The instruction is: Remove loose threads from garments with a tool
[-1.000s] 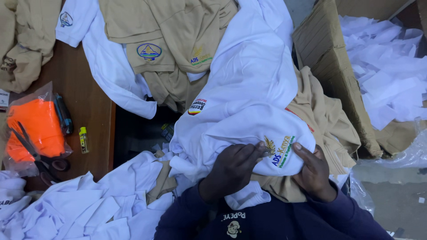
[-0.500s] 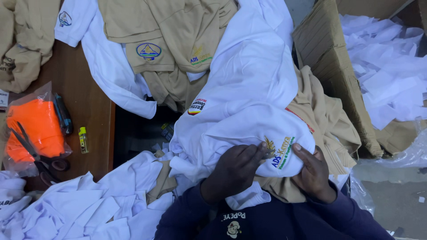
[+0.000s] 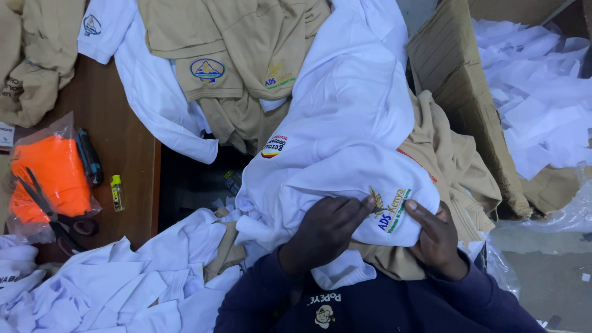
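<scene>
Against your lap, your left hand (image 3: 324, 231) has crept fingertips onto the white shirt (image 3: 345, 185)'s embroidered logo (image 3: 390, 206), right hand (image 3: 436, 237) gripping its edge.

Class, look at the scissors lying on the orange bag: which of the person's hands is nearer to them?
Left. The left hand rests on the white shirt, well right of the scissors; the right hand is farther right.

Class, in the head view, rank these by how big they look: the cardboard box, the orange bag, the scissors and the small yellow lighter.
1. Cardboard box
2. Orange bag
3. Scissors
4. Small yellow lighter

None look alike in size.
</scene>
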